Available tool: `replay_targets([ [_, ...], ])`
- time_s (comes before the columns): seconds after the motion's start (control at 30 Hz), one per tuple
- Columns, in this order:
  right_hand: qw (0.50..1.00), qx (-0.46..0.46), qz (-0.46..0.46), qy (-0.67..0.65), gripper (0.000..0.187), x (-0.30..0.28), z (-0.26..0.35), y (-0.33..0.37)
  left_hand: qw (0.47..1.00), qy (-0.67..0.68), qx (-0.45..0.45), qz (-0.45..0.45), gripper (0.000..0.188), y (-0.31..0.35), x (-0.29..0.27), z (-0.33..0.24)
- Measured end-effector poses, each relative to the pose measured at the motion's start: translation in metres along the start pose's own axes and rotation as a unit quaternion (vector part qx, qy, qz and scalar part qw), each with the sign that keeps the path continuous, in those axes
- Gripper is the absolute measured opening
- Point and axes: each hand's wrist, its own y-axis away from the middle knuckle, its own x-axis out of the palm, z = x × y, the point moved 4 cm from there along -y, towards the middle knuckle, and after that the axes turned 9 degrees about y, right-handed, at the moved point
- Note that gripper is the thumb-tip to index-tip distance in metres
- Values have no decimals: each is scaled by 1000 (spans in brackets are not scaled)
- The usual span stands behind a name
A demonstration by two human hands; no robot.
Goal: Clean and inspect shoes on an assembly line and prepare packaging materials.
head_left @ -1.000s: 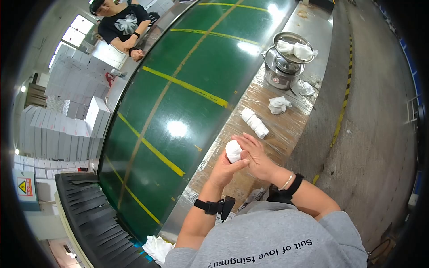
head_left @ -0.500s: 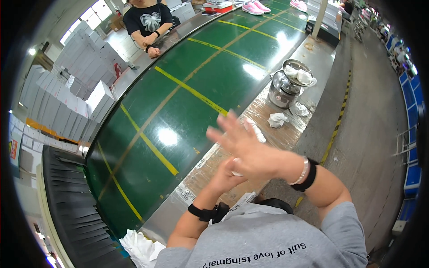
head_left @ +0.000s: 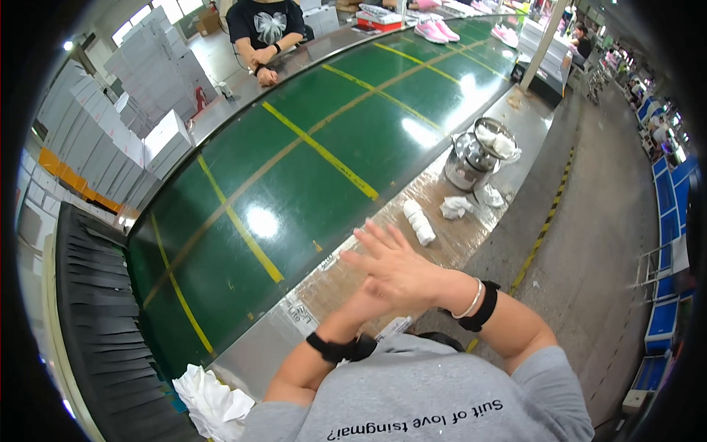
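Observation:
My right hand (head_left: 409, 278) is open over the near side of the workbench, its fingers spread toward the conveyor. A silver bracelet and a black band circle that wrist. My left hand (head_left: 361, 306) meets it from the left and lies partly behind it, so its fingers are hidden. Nothing shows between the two hands. Just beyond the right fingertips, a white rolled bundle (head_left: 420, 223) lies on the bench's brown, film-covered top (head_left: 335, 286).
A green conveyor belt (head_left: 243, 177) with yellow lines runs alongside. A round metal pot (head_left: 465, 163) stands near crumpled white paper (head_left: 456, 207). Black strip curtains (head_left: 99, 309) hang at left. More white paper (head_left: 213, 405) lies lower left. Pink shoes (head_left: 436, 31) sit far off, near a seated person (head_left: 266, 33).
My raised right hand has come down against the left hand, and its motion blur is gone. The white rolled bundle, partly covered before, now shows fully. The whole view has shifted slightly.

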Motion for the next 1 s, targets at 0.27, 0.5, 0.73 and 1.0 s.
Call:
replay_targets([
  [0.27, 991, -95, -95, 9, 45, -54, 18, 18, 905, 56, -371, 201, 25, 13, -19, -12],
  [0.5, 956, -228, -75, 170, 36, -41, 52, 31, 843, -141, -90, 510, 18, 18, 9, -34],
  [0.73, 987, 65, -118, 90, 11, -13, 36, 50, 819, -63, -476, 313, 20, 21, 5, -18],
  [1.0, 949, 221, -210, 78, 14, 10, 13, 80, 881, -369, -109, 274, 23, 21, 16, 13],
])
